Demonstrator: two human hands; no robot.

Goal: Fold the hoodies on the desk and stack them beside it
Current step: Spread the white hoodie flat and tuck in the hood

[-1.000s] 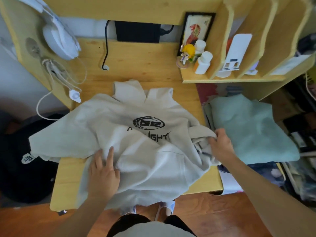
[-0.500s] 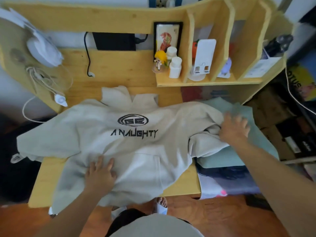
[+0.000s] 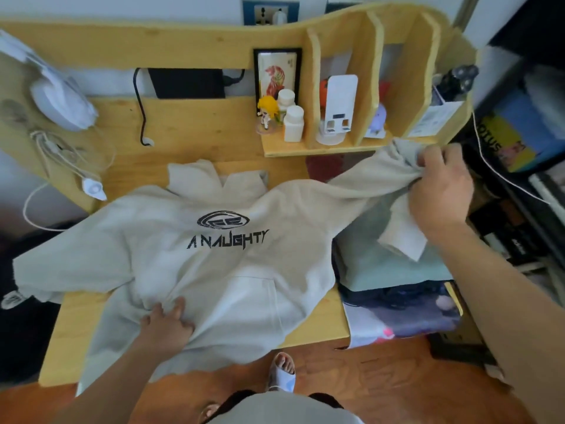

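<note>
head view: right hand (image 3: 440, 191) holds hoodie (image 3: 214, 264) sleeve past desk (image 3: 321, 328) edge.

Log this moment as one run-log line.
step: spreading hoodie | left hand: pressing hem on desk | right hand: gripping sleeve, lifted

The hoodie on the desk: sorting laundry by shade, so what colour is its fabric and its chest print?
Beige hoodie with black chest print, clearest in the head view.
</note>
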